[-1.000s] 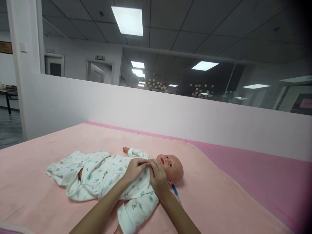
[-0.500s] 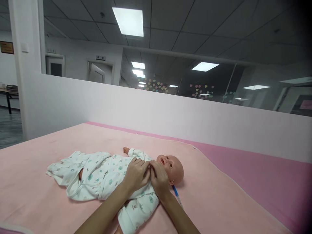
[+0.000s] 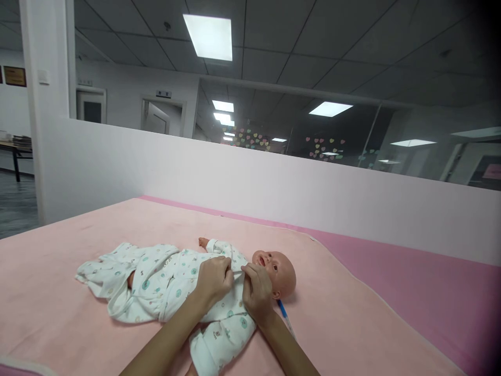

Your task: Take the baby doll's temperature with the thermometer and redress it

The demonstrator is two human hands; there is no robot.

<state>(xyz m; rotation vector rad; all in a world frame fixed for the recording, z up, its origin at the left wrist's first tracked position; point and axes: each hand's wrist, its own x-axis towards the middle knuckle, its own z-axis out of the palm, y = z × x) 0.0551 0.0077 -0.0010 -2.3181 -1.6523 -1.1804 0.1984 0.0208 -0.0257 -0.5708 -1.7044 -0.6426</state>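
A baby doll [image 3: 278,272] lies on its back on a pink blanket [image 3: 352,313], head to the right. It wears a white patterned romper [image 3: 164,277]. My left hand [image 3: 213,282] and my right hand [image 3: 257,292] both rest on the doll's chest just below the chin. Each hand pinches the romper's fabric near the collar, fingers closed, the two pulling a fold between them. The doll's far hand [image 3: 202,242] sticks out of its sleeve.
A blue-and-white pen-like stick [image 3: 285,313] lies on the blanket beside the doll's head. A darker pink sheet [image 3: 430,292] shows at the right. A low white partition wall [image 3: 274,183] runs behind the bed, with glass office walls beyond.
My hands stay on the doll's chest. The fingers have closed tighter on the collar fabric and lifted a small fold between them. The doll has not moved.
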